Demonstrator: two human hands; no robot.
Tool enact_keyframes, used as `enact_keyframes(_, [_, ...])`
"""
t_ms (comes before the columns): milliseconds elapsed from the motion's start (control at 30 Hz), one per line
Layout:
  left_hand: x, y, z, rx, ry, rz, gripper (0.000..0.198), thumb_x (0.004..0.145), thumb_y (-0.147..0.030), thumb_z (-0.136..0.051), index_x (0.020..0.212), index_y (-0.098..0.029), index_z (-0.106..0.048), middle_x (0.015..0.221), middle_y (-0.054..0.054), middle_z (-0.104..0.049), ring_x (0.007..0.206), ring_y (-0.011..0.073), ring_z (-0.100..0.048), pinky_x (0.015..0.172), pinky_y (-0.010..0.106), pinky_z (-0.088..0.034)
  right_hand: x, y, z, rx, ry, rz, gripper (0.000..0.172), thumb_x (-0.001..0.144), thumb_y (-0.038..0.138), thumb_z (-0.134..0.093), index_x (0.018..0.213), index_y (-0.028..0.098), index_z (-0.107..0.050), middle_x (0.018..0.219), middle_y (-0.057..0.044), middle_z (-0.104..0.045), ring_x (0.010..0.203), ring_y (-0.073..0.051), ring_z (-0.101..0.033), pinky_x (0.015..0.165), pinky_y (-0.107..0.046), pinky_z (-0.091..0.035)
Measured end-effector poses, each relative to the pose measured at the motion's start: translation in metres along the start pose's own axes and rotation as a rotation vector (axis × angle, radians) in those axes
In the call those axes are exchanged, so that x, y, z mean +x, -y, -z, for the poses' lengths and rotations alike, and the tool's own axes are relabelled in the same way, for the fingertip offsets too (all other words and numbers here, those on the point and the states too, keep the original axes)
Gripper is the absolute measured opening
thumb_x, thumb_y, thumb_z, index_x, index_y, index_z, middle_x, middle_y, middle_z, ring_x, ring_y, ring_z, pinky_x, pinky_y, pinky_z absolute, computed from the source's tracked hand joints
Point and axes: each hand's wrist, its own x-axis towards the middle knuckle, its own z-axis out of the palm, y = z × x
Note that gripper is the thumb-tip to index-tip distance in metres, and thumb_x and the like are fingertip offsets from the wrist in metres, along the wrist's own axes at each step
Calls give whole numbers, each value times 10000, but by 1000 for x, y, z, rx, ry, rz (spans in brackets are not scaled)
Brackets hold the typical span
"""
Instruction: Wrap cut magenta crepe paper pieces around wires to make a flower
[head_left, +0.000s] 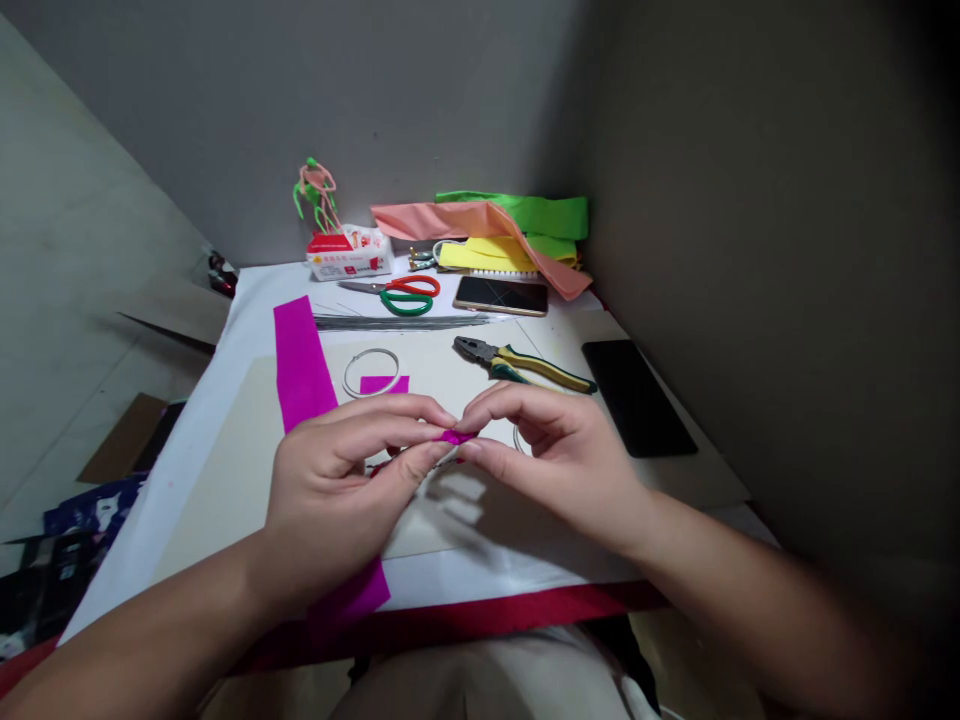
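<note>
A small scrap of magenta paper [456,437], narrow and gathered into a tight fold, sits at the centre of the view, over a cream board [225,480] on the surface [251,300]. The left hand [337,482] comes in from the near left and the right hand [559,462] from the near right. Thumb and forefinger of each are pressed together on the scrap, pinching it from either side, with the other fingers curled close behind. The scrap's ends barely show past the fingertips. Farther left lie a long magenta strip [301,358] and a small magenta square [384,385] beside a wire ring [371,372]. Farther right, a pair of yellow-handled pliers [517,364] rests on the board.
</note>
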Motion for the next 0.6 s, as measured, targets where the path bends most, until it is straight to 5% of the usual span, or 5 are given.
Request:
enact_keyframes(200, [0,1,-1,75,-41,-88,144,768,-82,-692,760,-222,-722,820,-11,-744,725,127,-693,658,234,-571,3,-6,2,133,64,-199,128,756,248,-760,840,163,-713,822,-20,-712,778,-132,-638,742,-263,-508])
enact_keyframes(333, [2,0,-1,88,-53,-155,146,762,-81,-701,755,-227,-715,815,-6,-746,732,147,-687,713,301,-564,4,-9,2,168,65,-148,90,754,226,-754,806,162,-717,800,-25,-695,761,-136,-624,729,-280,-503])
enact_keyframes(600, [4,0,-5,-49,63,80,114,788,-149,-670,791,-238,-742,805,17,-758,851,200,-697,859,378,-559,3,-8,1,75,-12,-26,34,748,156,-743,749,165,-709,740,-22,-675,718,-137,-609,703,-285,-496])
